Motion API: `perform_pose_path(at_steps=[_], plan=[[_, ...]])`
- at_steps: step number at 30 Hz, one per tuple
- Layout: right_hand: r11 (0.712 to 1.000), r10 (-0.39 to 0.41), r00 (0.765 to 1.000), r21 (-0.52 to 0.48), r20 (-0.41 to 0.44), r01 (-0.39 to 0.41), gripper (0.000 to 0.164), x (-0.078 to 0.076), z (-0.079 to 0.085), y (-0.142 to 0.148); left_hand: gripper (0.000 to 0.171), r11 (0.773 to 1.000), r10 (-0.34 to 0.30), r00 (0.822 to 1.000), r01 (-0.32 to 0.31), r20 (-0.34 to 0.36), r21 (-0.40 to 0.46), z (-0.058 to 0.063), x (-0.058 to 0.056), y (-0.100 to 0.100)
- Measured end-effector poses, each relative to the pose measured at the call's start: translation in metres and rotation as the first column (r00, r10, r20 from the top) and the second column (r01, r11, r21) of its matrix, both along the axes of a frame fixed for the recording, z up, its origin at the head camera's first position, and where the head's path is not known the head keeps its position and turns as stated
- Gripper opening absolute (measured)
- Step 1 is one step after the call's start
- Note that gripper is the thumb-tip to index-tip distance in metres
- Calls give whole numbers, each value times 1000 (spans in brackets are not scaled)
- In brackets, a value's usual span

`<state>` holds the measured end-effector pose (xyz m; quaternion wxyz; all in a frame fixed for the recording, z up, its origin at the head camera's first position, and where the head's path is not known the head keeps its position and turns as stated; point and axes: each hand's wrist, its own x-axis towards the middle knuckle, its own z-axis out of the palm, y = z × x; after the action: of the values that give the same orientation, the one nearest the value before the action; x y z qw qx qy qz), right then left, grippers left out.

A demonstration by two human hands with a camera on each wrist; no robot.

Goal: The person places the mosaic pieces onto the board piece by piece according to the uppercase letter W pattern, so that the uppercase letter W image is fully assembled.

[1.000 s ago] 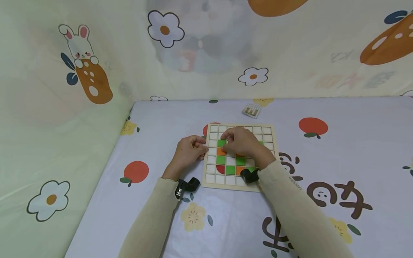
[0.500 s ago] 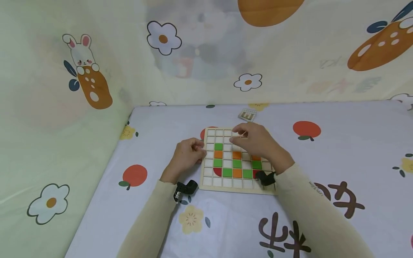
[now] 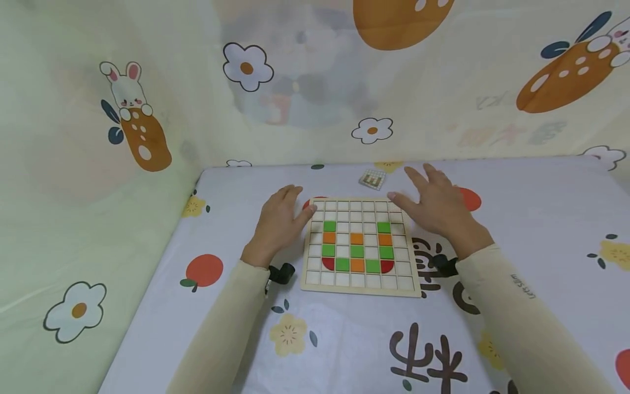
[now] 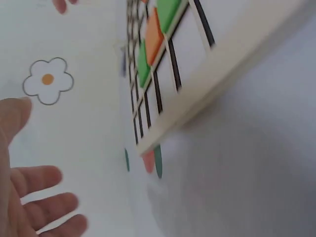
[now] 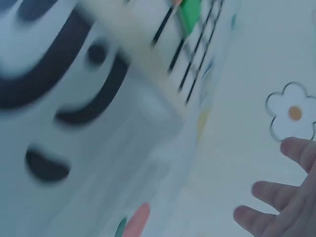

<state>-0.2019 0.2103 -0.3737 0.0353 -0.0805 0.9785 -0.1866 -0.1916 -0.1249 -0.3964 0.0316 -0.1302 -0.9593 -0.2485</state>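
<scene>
A square wooden grid board (image 3: 361,291) lies flat on the table, its cells mostly white. Green, orange and red tiles fill some cells; one orange tile (image 3: 356,238) sits in the middle, and a red rounded tile (image 3: 387,266) lies at the lower right of the pattern. By the board's left edge is my left hand (image 3: 278,224), fingers spread and holding nothing, its thumb overlapping the upper left corner in the head view. My right hand (image 3: 438,205) is beyond the upper right corner, fingers spread and nothing in them. Both wrist views show extended, bare fingers beside the board.
A small card (image 3: 372,179) with a printed grid pattern lies behind the board. The tablecloth (image 3: 344,334) carries fruit, flower and lettering prints. A patterned cloth wall (image 3: 305,104) rises behind the table and another on the left.
My right hand has moved off the board to the right, and its fingers have spread. My left hand has lifted slightly from the board's left edge and opened. More of the tile pattern shows.
</scene>
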Motion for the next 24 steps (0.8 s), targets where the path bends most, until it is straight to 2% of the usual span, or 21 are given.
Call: perform_pose_path(at_steps=[3, 6, 12, 18, 24], plan=[[999, -40, 998, 27, -38, 41, 94, -2, -4, 12, 67, 995, -1, 999, -3, -42, -95, 1, -6, -1], [997, -79, 996, 15, -48, 80, 95, -5, -7, 25, 70, 987, 13, 999, -20, -46, -160, 3, -14, -4], [992, -124, 992, 20, -37, 125, 97, -11, -5, 44, 75, 975, 48, 998, -53, -29, -214, 1, -28, -12], [985, -158, 987, 68, -20, 159, 100, -17, 3, 55, 78, 969, 54, 998, -58, -25, -242, 3, -39, -17], [981, -169, 985, 97, -21, 170, 100, -19, 6, 66, 80, 954, 81, 996, -86, -29, -286, 4, -50, -23]])
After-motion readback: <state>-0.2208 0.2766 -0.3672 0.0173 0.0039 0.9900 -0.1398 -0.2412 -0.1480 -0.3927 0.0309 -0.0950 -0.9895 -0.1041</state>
